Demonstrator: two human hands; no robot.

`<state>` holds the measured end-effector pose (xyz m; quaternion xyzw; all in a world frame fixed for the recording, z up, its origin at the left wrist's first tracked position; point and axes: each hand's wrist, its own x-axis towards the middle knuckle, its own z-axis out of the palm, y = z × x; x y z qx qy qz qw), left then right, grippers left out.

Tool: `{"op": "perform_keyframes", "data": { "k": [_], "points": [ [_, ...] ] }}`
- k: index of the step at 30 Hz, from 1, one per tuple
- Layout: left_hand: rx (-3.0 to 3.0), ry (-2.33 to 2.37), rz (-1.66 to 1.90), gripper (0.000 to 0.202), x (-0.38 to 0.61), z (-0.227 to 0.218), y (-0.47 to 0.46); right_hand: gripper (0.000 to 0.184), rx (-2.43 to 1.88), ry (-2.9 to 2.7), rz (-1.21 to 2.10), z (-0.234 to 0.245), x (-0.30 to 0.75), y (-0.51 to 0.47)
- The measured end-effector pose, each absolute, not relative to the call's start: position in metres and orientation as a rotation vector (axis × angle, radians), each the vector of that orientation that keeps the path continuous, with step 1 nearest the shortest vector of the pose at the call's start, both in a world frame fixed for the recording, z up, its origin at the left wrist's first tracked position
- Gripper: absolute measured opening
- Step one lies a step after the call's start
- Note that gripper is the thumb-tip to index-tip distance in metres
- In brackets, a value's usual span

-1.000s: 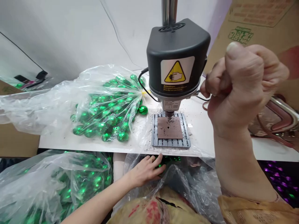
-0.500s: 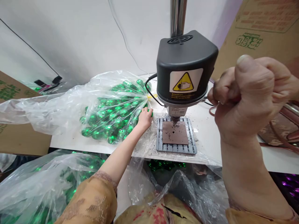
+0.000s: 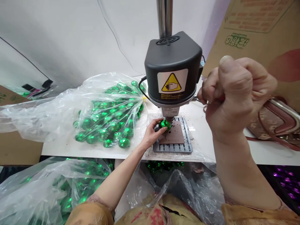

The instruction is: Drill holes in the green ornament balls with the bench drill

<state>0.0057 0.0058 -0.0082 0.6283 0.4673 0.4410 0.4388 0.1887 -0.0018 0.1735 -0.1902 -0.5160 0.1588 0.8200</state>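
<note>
My left hand (image 3: 152,135) pinches a shiny green faceted ball (image 3: 165,124) between thumb and fingers. The ball is just below the chuck (image 3: 169,118) of a black bench drill press (image 3: 173,59); I cannot tell whether they touch. Beneath is a brown board (image 3: 175,136) with a small hole, lying on the slotted grey base plate (image 3: 188,142). Dark shavings are scattered over both. On the right, my right hand (image 3: 235,90) is closed around the drill press handle (image 3: 196,98), whose outer end the fingers hide.
Left of the press, a clear plastic bag (image 3: 58,107) of green balls lies on the white table (image 3: 61,151). Another bag (image 3: 30,190) of them sits below the edge. At right are a handbag (image 3: 269,122), a cardboard box (image 3: 253,28) and purple balls (image 3: 287,181).
My left hand has moved right from beside the bag to under the chuck, bringing a green ball. My right hand stays closed on the handle. The whole view has shifted slightly.
</note>
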Motion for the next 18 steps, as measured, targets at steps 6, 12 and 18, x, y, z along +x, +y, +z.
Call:
{"op": "perform_keyframes", "data": {
  "k": [6,12,18],
  "points": [
    [1.611,1.131,1.05,0.048,0.006,-0.008,0.005,0.045,-0.444,-1.105,0.312,0.174,0.188,-0.002],
    [1.746,1.164,1.058,0.048,0.01,-0.006,-0.001,0.046,-0.416,-1.119,0.316,0.173,0.189,0.0],
    [1.869,1.145,1.06,0.047,0.023,-0.003,-0.009,0.044,-0.423,-1.105,0.333,0.173,0.189,-0.001]
  ]
}}
